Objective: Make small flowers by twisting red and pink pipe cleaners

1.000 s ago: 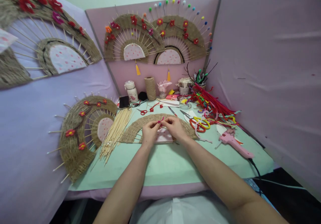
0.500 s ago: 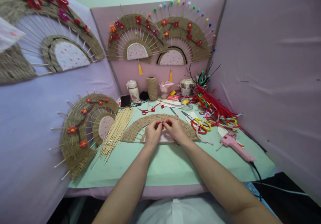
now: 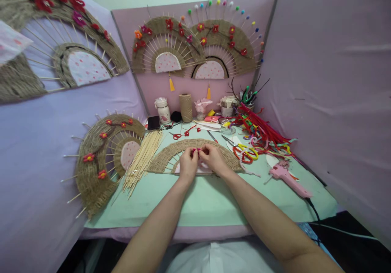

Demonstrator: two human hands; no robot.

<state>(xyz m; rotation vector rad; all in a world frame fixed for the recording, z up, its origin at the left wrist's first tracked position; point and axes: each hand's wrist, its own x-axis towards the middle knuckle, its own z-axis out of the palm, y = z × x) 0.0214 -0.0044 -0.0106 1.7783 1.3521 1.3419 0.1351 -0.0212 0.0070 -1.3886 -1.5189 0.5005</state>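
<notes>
Head view: the left hand (image 3: pixel 188 163) and right hand (image 3: pixel 211 157) share a small magenta fuzzy piece (image 3: pixel 199 150), each grip pinching it thumb to fingers, at twelve o'clock from the wearer, over one woven fan (image 3: pixel 186 144) on the surface (image 3: pixel 214 208). The step looks like shaping; small, even bends with both pinches close together should suit it, without crushing the fuzz. Fingers hide its exact form. Counted from the hands: one twine roll (image 3: pixel 185 108) at half past eleven, two yellow tassels (image 3: pixel 209 91) between eleven and one, one glue gun (image 3: pixel 288 179) nearing four, one leaning fan (image 3: pixel 87 183) with six red flowers (image 3: pixel 88 157) at nine.
</notes>
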